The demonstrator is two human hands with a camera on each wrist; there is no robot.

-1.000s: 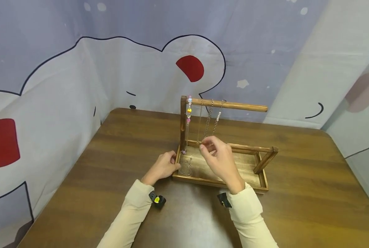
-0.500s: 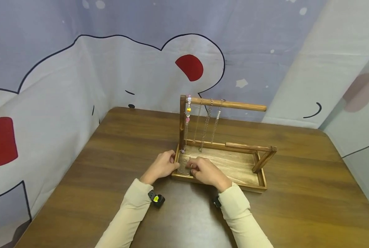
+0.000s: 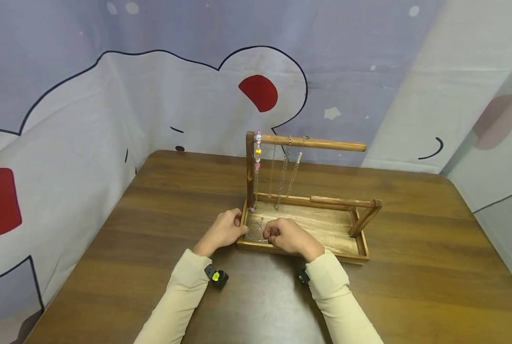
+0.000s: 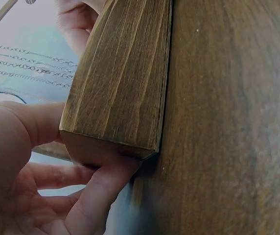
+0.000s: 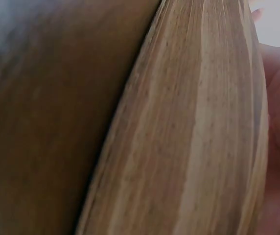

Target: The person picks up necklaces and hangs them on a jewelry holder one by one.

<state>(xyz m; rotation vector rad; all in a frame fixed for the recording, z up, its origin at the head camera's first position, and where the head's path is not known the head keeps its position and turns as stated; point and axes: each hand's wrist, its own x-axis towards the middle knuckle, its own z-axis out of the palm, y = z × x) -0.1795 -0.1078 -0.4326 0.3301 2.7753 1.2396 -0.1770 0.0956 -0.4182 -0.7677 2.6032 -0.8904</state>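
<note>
A wooden jewelry stand (image 3: 359,255) with a shallow tray base stands on the table. My left hand (image 3: 224,229) grips the left end of its tray; in the left wrist view the fingers (image 4: 105,191) wrap round the tray's corner. A thin silver chain necklace (image 3: 254,233) lies looped in the tray's left front corner. My right hand (image 3: 291,236) reaches over the front rim, fingers curled at the right side of this necklace and seeming to pinch it; the fingertips are partly hidden. In the right wrist view the front wall covers most of that hand.
From the upper bar (image 3: 324,144) hang a colourful beaded necklace (image 3: 257,152), plain chains (image 3: 284,167) and a chain with white beads (image 3: 299,157). A shorter, lower bar (image 3: 342,201) projects from the right post. A patterned curtain (image 3: 187,95) stands behind the brown table (image 3: 428,248).
My right hand has come down and left from beside the hanging chains to the necklace in the tray, then shifted slightly right. My left hand stays on the tray's end.
</note>
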